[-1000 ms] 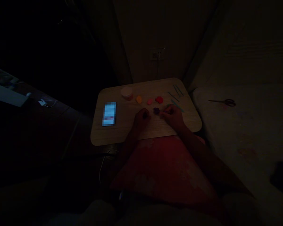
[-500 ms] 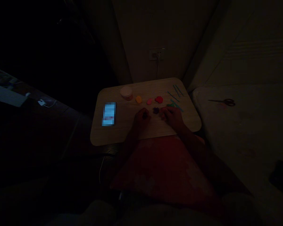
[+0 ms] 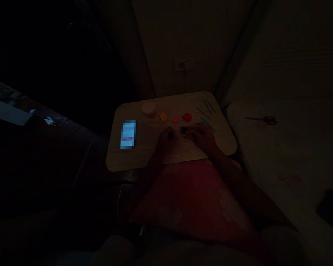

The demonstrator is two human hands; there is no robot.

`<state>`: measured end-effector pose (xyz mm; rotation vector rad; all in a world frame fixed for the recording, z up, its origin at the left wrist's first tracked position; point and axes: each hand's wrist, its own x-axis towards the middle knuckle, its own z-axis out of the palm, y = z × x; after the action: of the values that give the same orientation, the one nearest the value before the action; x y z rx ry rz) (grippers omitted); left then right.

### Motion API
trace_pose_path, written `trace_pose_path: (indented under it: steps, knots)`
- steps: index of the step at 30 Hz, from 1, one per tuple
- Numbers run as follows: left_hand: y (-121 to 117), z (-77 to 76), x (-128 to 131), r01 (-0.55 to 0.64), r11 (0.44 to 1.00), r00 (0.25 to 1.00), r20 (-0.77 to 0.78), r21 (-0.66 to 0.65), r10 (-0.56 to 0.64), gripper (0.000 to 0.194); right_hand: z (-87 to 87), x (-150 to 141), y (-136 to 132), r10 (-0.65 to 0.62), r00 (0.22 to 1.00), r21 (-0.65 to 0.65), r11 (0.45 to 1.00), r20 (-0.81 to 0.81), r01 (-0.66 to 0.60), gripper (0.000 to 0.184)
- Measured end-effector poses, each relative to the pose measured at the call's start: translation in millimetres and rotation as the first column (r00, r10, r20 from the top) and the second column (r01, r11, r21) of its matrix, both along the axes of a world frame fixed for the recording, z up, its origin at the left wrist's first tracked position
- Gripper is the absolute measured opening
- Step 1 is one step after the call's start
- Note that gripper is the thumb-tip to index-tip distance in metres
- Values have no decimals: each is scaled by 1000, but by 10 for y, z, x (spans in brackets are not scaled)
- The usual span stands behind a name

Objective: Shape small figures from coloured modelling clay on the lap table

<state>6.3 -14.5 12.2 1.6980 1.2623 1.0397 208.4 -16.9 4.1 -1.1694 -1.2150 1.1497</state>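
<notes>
On the small wooden table (image 3: pixel 144 155) lies a dark purple lump of modelling clay (image 3: pixel 183 130). My right hand (image 3: pixel 202 135) has its fingertips pinched at the lump's right side. Left of it, my left hand (image 3: pixel 167 137) rests with curled fingers; dim light hides what they hold, if anything. Behind the hands are an orange lump (image 3: pixel 163 117), a pink lump (image 3: pixel 176 119) and a red lump (image 3: pixel 187 117). Some green clay (image 3: pixel 201 123) shows partly behind my right hand.
A lidded tub (image 3: pixel 149 109) stands at the back left, and a lit phone (image 3: pixel 128 134) lies on the left. Several thin teal strips (image 3: pixel 209 106) lie at the back right. Scissors (image 3: pixel 266 120) rest on a pale surface to the right. A wall socket (image 3: pixel 184 64) holds a plug.
My right hand's fingers have moved slightly left, from beside the dark purple lump onto it. My left hand has stayed nearly still. The picture has become dimmer.
</notes>
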Motion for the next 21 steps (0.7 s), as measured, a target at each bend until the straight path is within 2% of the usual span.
trace_pose_path:
  steps: [10, 13, 21]
  knots:
    - [0, -2, -2, -1, 1000, 1000, -5, 11, 1, 14, -43, -9, -18, -24, 1000, -32, 999, 15, 24, 41]
    - [3, -9, -3, -7, 1000, 1000, -9, 14, 7, 15, -2, -17, -35, -27, 1000, -28, 999, -10, 27, 47]
    - [1, -1, -5, 7, 1000, 1000, 2, 24, -7, 14, 96, 17, -59, 21, 993, -3, 1000, 112, -20, 47]
